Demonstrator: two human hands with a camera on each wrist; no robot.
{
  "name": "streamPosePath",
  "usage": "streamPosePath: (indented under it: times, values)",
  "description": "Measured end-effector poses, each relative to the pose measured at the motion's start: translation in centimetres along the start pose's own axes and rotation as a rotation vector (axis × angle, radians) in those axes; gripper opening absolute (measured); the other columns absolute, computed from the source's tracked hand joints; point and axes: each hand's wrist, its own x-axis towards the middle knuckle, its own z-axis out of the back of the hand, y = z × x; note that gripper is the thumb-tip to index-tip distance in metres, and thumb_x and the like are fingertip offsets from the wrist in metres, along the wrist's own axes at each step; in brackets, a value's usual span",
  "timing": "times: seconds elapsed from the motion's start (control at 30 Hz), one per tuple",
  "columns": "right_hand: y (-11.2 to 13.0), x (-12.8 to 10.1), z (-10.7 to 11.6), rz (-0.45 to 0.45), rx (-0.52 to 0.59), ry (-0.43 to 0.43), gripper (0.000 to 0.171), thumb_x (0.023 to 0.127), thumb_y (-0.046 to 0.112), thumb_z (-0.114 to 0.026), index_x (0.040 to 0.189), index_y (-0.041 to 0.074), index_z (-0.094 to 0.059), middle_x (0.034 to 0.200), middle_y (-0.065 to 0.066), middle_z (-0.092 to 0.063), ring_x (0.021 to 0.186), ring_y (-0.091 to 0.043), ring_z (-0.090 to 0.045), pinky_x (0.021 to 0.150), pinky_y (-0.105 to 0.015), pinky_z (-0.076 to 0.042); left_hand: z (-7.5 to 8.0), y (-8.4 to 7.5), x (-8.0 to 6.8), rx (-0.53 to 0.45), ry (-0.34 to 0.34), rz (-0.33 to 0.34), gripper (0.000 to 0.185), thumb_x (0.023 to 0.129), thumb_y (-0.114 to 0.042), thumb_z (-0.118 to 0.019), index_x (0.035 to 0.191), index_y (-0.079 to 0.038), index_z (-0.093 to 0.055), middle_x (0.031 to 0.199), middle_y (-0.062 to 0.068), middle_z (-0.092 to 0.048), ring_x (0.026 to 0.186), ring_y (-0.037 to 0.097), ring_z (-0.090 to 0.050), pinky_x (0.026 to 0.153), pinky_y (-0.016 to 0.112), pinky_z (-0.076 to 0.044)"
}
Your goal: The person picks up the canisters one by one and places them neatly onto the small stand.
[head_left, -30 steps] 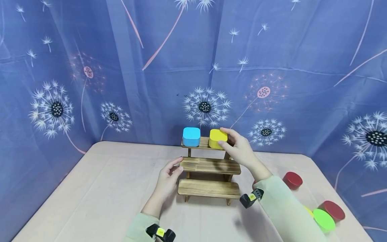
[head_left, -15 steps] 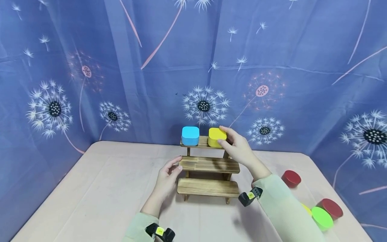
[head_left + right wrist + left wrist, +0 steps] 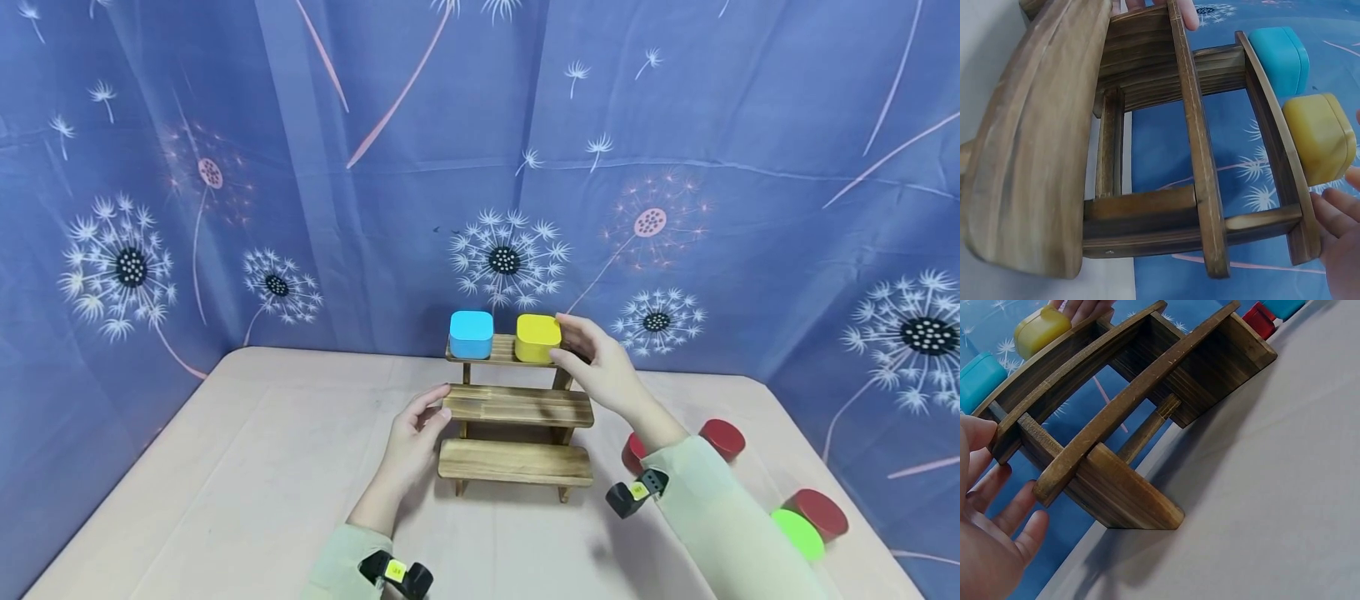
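The yellow block [image 3: 537, 337] sat on the wooden shelf's [image 3: 517, 406] top step, looking light, rigid, smooth; side faces offered purchase. Right hand [image 3: 600, 369] hovered beside it, fingers loose, holding nothing; left hand [image 3: 411, 437] touched the middle step, fingers relaxed.

- Three-tier wooden step shelf [image 3: 1197, 156] filling the view, slats dark-stained.
- Teal block [image 3: 1280, 57] and yellow block [image 3: 1320, 136] side by side on the top tier.
- Right hand [image 3: 1342, 240] fingertips just beside the yellow block, apart from it.
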Motion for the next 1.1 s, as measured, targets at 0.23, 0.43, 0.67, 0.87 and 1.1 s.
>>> streamPosePath:
  times: [0.23,0.43,0.67,0.87,1.1]
  values:
    - [-0.1,-1.0,0.7,0.038,0.027,-0.028,0.049,0.09,0.008,-0.062,0.136,0.002,-0.046,0.129,-0.021,-0.057,0.118,-0.034,-0.056,0.098,-0.044,-0.045,-0.1,-0.1,0.0,-0.007,0.001,0.0,0.036,0.093,-0.01,-0.057,0.129,-0.008,-0.056,0.132,0.009,-0.054,0.096,0.005,-0.056,0.086,0.017,-0.046]
    - [-0.1,-1.8,1.3,0.073,-0.017,-0.057,0.045,0.089,0.006,-0.063,0.132,0.002,-0.05,0.128,-0.019,-0.059,0.116,-0.033,-0.058,0.097,-0.038,-0.046,-0.1,0.0,0.0,-0.003,0.0,-0.003,0.036,0.093,-0.009,-0.057,0.129,-0.008,-0.057,0.132,0.01,-0.053,0.094,0.006,-0.055,0.085,0.018,-0.047]
    - [-0.2,-2.9,1.9,0.096,-0.012,-0.079,0.043,0.089,0.003,-0.062,0.131,0.0,-0.051,0.131,-0.016,-0.057,0.117,-0.031,-0.056,0.097,-0.02,-0.045,-0.1,-0.1,0.0,-0.019,0.006,0.006,0.037,0.093,-0.009,-0.057,0.13,-0.007,-0.056,0.133,0.01,-0.053,0.097,0.006,-0.055,0.086,0.017,-0.047]
    - [-0.2,-4.1,2.7,0.089,-0.013,-0.085,0.043,0.09,0.004,-0.061,0.131,0.004,-0.052,0.131,-0.017,-0.057,0.117,-0.015,-0.057,0.093,-0.015,-0.045,-0.1,-0.1,0.0,-0.026,0.014,-0.003,0.037,0.093,-0.008,-0.056,0.13,-0.006,-0.055,0.132,0.011,-0.052,0.095,0.006,-0.055,0.086,0.017,-0.047]
    - [-0.1,-5.7,4.0,0.095,-0.036,-0.08,0.043,0.09,0.003,-0.061,0.132,0.003,-0.051,0.13,-0.019,-0.056,0.114,0.005,-0.053,0.089,-0.012,-0.046,-0.1,-0.2,-0.2,-0.038,0.008,0.008,0.037,0.093,-0.008,-0.056,0.13,-0.006,-0.055,0.132,0.011,-0.053,0.095,0.004,-0.056,0.086,0.016,-0.047]
